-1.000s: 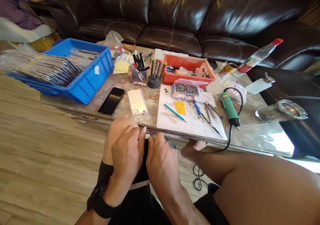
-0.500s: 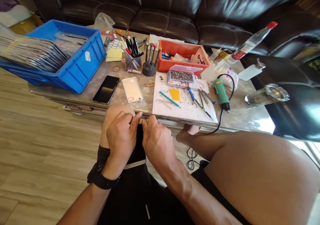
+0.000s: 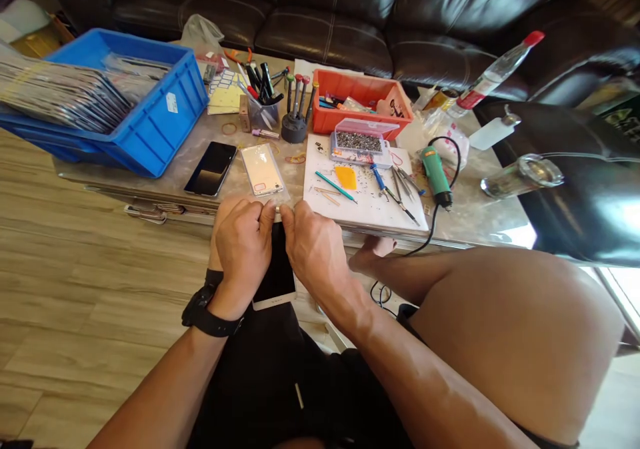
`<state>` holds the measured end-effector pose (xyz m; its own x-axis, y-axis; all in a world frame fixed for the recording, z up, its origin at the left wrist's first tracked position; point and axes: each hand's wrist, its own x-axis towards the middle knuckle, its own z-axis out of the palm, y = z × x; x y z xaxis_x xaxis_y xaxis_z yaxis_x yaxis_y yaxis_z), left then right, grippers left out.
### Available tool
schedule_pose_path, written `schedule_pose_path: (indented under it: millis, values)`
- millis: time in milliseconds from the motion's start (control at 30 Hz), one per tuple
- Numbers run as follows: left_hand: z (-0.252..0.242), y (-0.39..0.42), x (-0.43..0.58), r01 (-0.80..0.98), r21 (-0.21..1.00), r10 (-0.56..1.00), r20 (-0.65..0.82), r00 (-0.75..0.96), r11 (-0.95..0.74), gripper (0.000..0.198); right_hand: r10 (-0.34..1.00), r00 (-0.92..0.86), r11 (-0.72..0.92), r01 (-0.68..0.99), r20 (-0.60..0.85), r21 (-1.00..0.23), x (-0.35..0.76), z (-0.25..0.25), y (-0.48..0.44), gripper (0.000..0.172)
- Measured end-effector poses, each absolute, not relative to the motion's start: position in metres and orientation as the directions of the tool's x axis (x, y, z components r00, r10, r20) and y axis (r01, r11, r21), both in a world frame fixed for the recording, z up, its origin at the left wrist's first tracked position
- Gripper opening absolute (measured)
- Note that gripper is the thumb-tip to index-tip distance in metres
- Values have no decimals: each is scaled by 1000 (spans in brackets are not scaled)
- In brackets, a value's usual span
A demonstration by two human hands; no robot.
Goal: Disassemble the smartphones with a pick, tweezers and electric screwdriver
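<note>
A white-framed smartphone (image 3: pixel 279 277) with a dark screen lies between my hands, its lower end above my lap. My left hand (image 3: pixel 245 236) is closed on the phone's far left part, thumb at the far edge. Mirroring it, my right hand (image 3: pixel 316 246) grips the far right part, fingers curled and thumb close to the other thumb. The fingertips beneath the phone are hidden. Beyond the hands, a phone in a clear sleeve (image 3: pixel 263 170) and a black-screened phone (image 3: pixel 211 169) lie on the table.
On the table (image 3: pixel 465 216) stand a blue crate (image 3: pixel 175 132) of sleeved parts, an orange bin (image 3: pixel 330 124), a screwdriver stand (image 3: pixel 294 129) and an open screw box (image 3: pixel 357 144). A white mat (image 3: pixel 320 212) bears tweezers and small tools. A corded green tool (image 3: pixel 436 176) lies right.
More of the phone's screen and lower end shows between my hands. Both hands appear a little higher in view, still gripping it. The table contents have shifted slightly with the camera.
</note>
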<state>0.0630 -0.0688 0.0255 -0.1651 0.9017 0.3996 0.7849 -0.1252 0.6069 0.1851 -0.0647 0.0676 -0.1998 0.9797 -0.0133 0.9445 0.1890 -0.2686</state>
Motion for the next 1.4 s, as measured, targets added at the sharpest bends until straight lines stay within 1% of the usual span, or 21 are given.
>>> schedule_pose_path:
  millis: [100,200,333,433,533,600,700,767,833,933,1000,1067,1133,1267,1400]
  values:
    - [23,-70,62,773,621,892,415,-182,-131,44,962,-272,263,941,-17,-211,183,67,-63,37]
    - [21,-74,60,783,610,885,424,-193,-122,46,955,-294,283,943,-38,-174,183,62,-67,35]
    - [19,-79,57,798,588,890,424,-168,-129,48,956,-286,271,944,-59,-185,182,55,-77,32]
    - [19,-82,54,802,582,890,426,-163,-132,49,957,-277,257,947,-86,-190,181,56,-81,35]
    - [20,-80,50,797,587,889,431,-157,-144,47,947,-304,282,940,-100,-193,180,63,-77,37]
    - [22,-77,48,801,577,884,443,-148,-156,44,944,-319,298,934,-82,-199,179,68,-70,39]
    - [28,-72,46,827,544,866,472,-165,-139,44,940,-340,331,920,-8,-208,177,72,-59,41]
    - [35,-67,45,861,499,863,475,-174,-101,45,920,-391,391,900,40,-191,174,72,-52,40]
    - [44,-62,45,915,401,886,442,-141,-54,44,905,-421,426,890,66,-162,170,74,-47,41]
    - [58,-54,45,972,233,941,324,-98,21,43,906,-420,424,897,57,-125,164,80,-40,48]
    - [63,-48,45,979,190,962,244,-122,76,44,893,-450,450,888,19,-96,161,85,-35,47]
    - [62,-44,45,974,184,966,199,-167,131,45,878,-478,474,877,-35,-76,159,88,-32,43]
    - [57,-43,45,969,188,960,200,-197,160,47,869,-490,486,871,-73,-70,158,87,-30,39]
    - [42,-44,44,962,200,943,241,-230,183,53,889,-452,445,891,-70,-94,155,78,-26,34]
    - [37,-44,41,957,225,932,269,-244,185,55,912,-404,393,910,-69,-130,151,75,-20,35]
